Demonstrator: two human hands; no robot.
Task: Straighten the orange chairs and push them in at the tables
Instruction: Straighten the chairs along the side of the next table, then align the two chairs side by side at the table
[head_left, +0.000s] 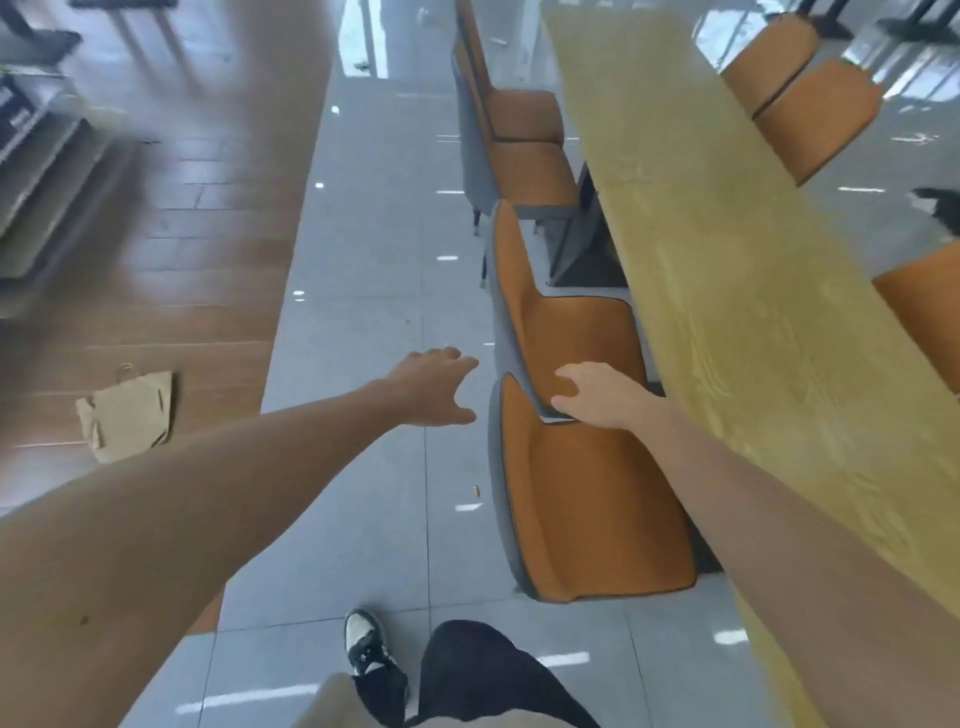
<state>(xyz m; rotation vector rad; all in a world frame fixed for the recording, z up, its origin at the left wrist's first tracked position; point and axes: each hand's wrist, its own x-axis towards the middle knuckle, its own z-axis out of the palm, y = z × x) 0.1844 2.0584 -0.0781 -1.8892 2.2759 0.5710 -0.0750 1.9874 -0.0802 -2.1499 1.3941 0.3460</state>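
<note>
Both my arms out over the nearest orange chair (597, 514), parked along the long yellow table (727, 270), seat partly under the edge. My right hand (597, 397) rests fingers loosely curled at the gap between it and the next chair (566, 322), not clamped on anything. My left hand (436, 387) is spread wide over the floor, empty. Plan: left takes the backrest top, right the seat side, square to table, push straight, low, no twist.
</note>
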